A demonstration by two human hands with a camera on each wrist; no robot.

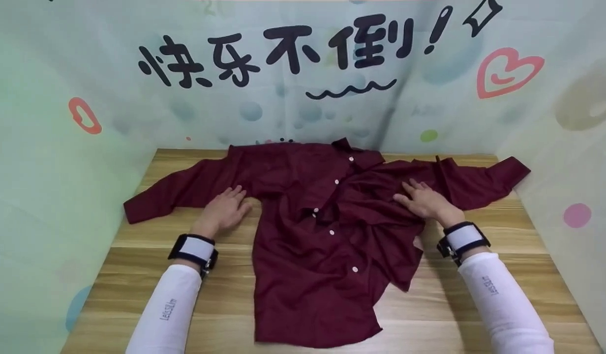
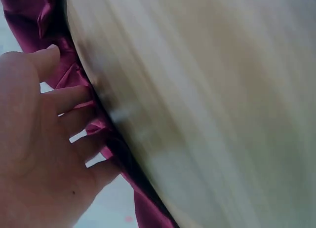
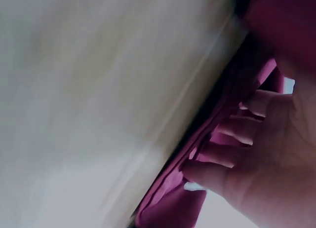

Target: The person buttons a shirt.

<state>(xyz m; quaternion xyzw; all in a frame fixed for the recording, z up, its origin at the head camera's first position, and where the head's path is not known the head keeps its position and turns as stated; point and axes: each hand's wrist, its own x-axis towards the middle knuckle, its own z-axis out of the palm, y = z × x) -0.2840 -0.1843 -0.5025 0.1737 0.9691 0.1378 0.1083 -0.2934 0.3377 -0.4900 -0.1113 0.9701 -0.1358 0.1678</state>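
A dark red button-up shirt (image 1: 303, 275) lies face up on the wooden table, its two sleeves spread out sideways. Its left-hand part is fairly smooth, while the right-hand front is bunched and wrinkled. My left hand (image 1: 224, 210) has its fingertips on the lower edge of the left-hand sleeve, near the underarm. In the left wrist view, the fingers of that hand (image 2: 44, 124) are spread against the cloth. My right hand (image 1: 426, 199) rests on the rumpled cloth by the right-hand sleeve (image 1: 475, 182). The right wrist view shows its fingers (image 3: 232, 129) extended and touching the fabric.
The wooden table (image 1: 224, 295) shows bare on both sides of the shirt. A pale printed cloth backdrop (image 1: 283, 113) with dark lettering stands behind, and similar cloth walls close in the left and right sides. The shirt's collar (image 1: 364, 155) lies near the back edge.
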